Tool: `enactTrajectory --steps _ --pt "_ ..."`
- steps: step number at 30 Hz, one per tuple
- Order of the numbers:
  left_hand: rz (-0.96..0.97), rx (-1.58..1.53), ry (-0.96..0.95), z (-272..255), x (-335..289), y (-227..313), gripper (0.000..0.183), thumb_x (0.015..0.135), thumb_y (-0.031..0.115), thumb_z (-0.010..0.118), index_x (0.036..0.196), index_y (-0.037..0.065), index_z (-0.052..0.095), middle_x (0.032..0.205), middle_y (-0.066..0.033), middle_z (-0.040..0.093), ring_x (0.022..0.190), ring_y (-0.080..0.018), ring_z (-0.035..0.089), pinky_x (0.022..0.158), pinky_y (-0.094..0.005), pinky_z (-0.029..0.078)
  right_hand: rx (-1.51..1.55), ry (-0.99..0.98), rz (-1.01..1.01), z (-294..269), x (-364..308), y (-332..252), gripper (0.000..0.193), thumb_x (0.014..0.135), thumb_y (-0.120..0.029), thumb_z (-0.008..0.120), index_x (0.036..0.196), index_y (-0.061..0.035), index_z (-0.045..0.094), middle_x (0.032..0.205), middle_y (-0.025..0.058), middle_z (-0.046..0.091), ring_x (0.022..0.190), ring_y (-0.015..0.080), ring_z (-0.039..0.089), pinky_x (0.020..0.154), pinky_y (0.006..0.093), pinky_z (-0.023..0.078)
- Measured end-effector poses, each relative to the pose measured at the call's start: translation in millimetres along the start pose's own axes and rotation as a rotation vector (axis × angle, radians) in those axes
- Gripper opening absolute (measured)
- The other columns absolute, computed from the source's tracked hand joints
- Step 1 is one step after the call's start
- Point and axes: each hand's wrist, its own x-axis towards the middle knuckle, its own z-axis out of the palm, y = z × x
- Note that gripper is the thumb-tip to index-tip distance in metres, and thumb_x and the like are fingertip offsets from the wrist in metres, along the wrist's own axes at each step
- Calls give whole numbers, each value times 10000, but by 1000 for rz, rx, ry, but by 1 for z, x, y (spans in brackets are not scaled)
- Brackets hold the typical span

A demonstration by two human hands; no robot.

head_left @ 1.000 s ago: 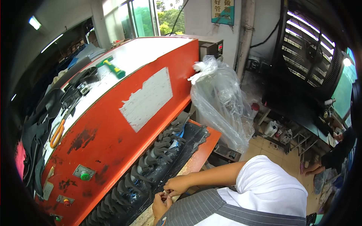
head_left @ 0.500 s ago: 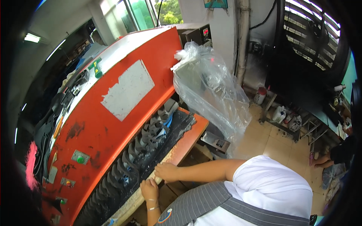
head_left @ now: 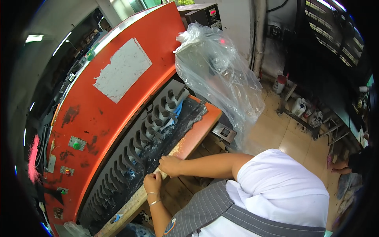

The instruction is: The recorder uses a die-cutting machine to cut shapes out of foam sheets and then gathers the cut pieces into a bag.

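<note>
At the front edge of the orange machine's bed, my two hands are close together. My left hand is closed, with bands around its wrist. Just beyond it and to the right, my right hand is also closed, fingers curled over the edge. A small pale bit shows between them, but what the fingers grip is hidden. Behind my hands a long row of curved dark grey pieces runs along the bed beside a worn black strip, with blue scraps among them.
The orange machine hood rises over the bed, with a green push button on its front. A clear plastic bag hangs at the machine's far end. Bottles stand under a bench at right, and another person's arm shows farther right.
My view has tilted downward, showing more of the row of grey pieces. My hands remain at the bed's edge, with the left now nearer the right.
</note>
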Motion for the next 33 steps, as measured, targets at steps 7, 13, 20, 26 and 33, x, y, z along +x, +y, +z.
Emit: enactTrajectory --steps 7,13,20,26,33 --pt "134 29 -268 -48 93 46 472 819 449 634 715 -9 677 687 -233 633 724 -395 655 654 -452 507 415 -57 -24 -95 40 91 277 772 -262 676 975 -73 677 1042 158 625 963 342 618 825 430 499" --pt "443 -269 426 44 170 102 279 736 223 759 916 55 628 915 -117 617 912 -331 554 833 -412 428 57 299 225 -85 95 189 231 818 -177 622 1031 -100 669 1162 129 580 1038 324 604 846 431 500" --pt "498 -317 301 60 189 123 253 640 179 788 728 76 575 772 -72 578 828 -275 537 779 -379 409 -210 -479 261 -140 124 205 317 681 -220 736 983 -121 734 1034 97 701 1001 249 660 811 392 527" --pt "113 -968 268 62 206 145 407 649 139 840 913 23 552 892 -123 627 929 -280 587 830 -362 476 214 -530 119 -126 146 264 237 689 -107 638 899 -29 719 719 128 676 664 187 665 575 332 501" --pt "323 -160 -187 56 219 136 536 793 472 685 1078 31 574 982 -151 664 972 -353 627 831 -422 488 1309 102 67 -146 90 295 203 698 -111 675 870 -16 725 760 28 675 692 111 594 639 259 462"
